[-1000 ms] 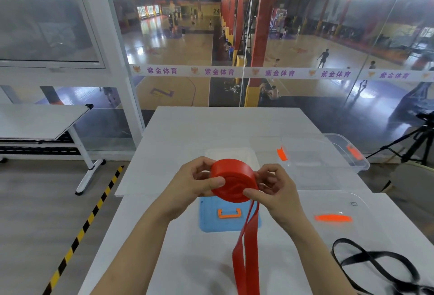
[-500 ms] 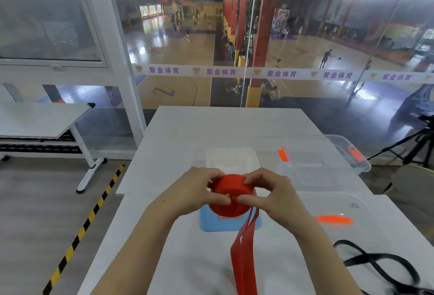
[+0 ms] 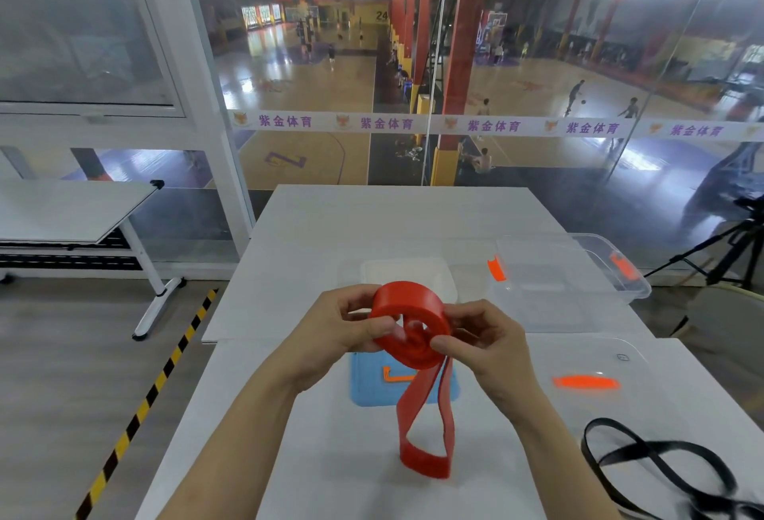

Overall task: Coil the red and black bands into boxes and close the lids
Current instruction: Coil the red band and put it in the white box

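The red band [image 3: 409,323] is mostly rolled into a thick coil held above the white table [image 3: 330,221]. My left hand [image 3: 343,329] grips the coil's left side, thumb across its face. My right hand [image 3: 483,341] pinches its right edge. A short loose loop of the red band hangs down to just above the tabletop. The black band [image 3: 657,465] lies uncoiled at the right near corner. A small clear box [image 3: 407,271] sits open just behind the coil, and its blue lid [image 3: 368,387] with an orange clip lies flat under my hands.
A larger clear box [image 3: 578,283] with orange clips stands at the back right. Its clear lid [image 3: 599,379] with an orange clip lies in front of it. A glass wall runs behind the table, a folding table [image 3: 70,213] stands left, and a tripod [image 3: 727,246] stands right.
The coil has been turned and grown by a wrap. The hanging tail has shortened and its closed end loop has risen into view above the table.
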{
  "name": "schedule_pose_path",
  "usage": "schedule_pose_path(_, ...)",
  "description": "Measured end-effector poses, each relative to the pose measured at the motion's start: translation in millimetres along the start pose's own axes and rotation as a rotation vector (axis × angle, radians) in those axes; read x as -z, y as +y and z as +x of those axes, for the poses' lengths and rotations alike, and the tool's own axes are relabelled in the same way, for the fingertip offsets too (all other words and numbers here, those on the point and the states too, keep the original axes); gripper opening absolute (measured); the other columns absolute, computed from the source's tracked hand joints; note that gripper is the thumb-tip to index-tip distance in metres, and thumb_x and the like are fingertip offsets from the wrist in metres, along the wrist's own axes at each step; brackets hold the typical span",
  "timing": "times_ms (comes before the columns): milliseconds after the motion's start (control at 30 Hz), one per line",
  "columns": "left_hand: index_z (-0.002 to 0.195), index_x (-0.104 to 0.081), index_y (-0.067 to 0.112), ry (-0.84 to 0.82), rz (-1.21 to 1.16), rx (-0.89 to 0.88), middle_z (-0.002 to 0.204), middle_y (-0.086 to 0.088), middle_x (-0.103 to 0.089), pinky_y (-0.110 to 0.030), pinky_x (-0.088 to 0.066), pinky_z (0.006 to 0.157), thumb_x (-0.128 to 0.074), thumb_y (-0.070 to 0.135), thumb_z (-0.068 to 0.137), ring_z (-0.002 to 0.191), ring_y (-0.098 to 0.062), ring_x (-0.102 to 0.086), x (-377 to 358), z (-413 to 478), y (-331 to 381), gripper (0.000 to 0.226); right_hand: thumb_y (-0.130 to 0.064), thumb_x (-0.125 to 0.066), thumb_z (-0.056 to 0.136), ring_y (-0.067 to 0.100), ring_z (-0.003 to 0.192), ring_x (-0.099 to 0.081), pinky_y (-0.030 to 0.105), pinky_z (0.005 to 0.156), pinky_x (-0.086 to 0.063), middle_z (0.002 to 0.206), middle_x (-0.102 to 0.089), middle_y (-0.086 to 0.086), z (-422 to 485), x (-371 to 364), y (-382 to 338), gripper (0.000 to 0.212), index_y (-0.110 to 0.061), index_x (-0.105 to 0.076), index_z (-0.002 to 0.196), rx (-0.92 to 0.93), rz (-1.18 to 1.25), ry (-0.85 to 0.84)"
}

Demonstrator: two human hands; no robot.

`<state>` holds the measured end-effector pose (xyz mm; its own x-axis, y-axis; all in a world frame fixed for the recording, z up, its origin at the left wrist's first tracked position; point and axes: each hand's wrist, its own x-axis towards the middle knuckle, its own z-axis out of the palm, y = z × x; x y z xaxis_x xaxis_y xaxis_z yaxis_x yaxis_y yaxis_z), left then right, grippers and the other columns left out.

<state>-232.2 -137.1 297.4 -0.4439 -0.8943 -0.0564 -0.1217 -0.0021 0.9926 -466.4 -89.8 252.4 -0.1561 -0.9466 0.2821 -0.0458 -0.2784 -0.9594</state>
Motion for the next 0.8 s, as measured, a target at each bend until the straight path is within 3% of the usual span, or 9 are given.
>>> schedule_pose_path(167,0.125,-0.070,0.031,-0.051,0.217,0.028,0.121,0.011,-0.074,-0.045,-0.060,0.102,-0.088,0.030,0.082,0.117,-0.015,-0.070,7,3,-1,0.047,-0.005,-0.095,0.068,0.019,0.098,-0.079,0.039,0.094,-0.063,0.103,-0.082,-0.006,6,4,0,0.035,-0.033,-0.082,0.086,0.009,-0.129,-0.021)
schedule_pose_path(267,0.135,-0.064,0.039,-0.020,0.453,-0.006,0.132,0.018,-0.066,-0.038,-0.055,0.107,-0.088,0.041,0.080,0.124,-0.005,-0.061,4,4,12,0.059,-0.013,-0.095,0.072,0.015,0.104,-0.077,0.037,0.096,-0.063,0.108,-0.081,-0.008,8,3,-3,0.029,-0.029,-0.083,0.093,0.031,-0.253,-0.108)
schedule_pose_path(367,0.134,-0.065,0.037,-0.024,0.719,-0.059,0.127,0.018,-0.067,-0.031,-0.055,0.102,-0.084,0.043,0.083,0.117,-0.005,-0.061,-3,4,22,0.054,-0.015,-0.095,0.073,0.012,0.105,-0.076,0.033,0.094,-0.063,0.110,-0.081,-0.010,8,-1,-7,0.028,-0.023,-0.082,0.097,0.039,-0.298,-0.151)
schedule_pose_path(533,0.127,-0.068,0.035,-0.067,0.616,-0.035,0.113,0.022,-0.065,-0.015,-0.051,0.086,-0.083,0.034,0.087,0.106,-0.002,-0.062,-3,7,15,0.043,-0.019,-0.094,0.074,0.012,0.107,-0.076,0.033,0.095,-0.063,0.113,-0.080,-0.011,6,-5,-8,0.029,-0.031,-0.081,0.098,0.043,-0.305,-0.153)
schedule_pose_path(667,0.115,-0.072,0.035,-0.024,0.509,-0.108,0.107,0.020,-0.074,-0.022,-0.057,0.089,-0.078,0.033,0.091,0.107,0.000,-0.066,-5,7,4,0.024,-0.016,-0.094,0.075,0.016,0.108,-0.075,0.035,0.098,-0.061,0.111,-0.080,-0.011,3,-9,-2,0.034,-0.026,-0.078,0.104,0.066,-0.253,-0.108)
schedule_pose_path(733,0.115,-0.073,0.038,0.017,0.403,-0.138,0.109,0.019,-0.075,-0.027,-0.061,0.090,-0.079,0.030,0.090,0.110,-0.001,-0.067,-4,6,0,0.026,-0.014,-0.094,0.074,0.019,0.106,-0.076,0.035,0.096,-0.061,0.110,-0.079,-0.009,2,-8,-1,0.041,-0.033,-0.075,0.105,0.060,-0.200,-0.069)
schedule_pose_path(800,0.116,-0.074,0.037,0.043,0.282,-0.141,0.109,0.015,-0.076,-0.027,-0.064,0.081,-0.078,0.026,0.092,0.109,-0.004,-0.070,-2,7,-1,0.026,-0.011,-0.095,0.072,0.021,0.103,-0.076,0.033,0.094,-0.061,0.107,-0.078,-0.007,2,-5,0,0.047,-0.040,-0.074,0.103,0.051,-0.171,-0.041)
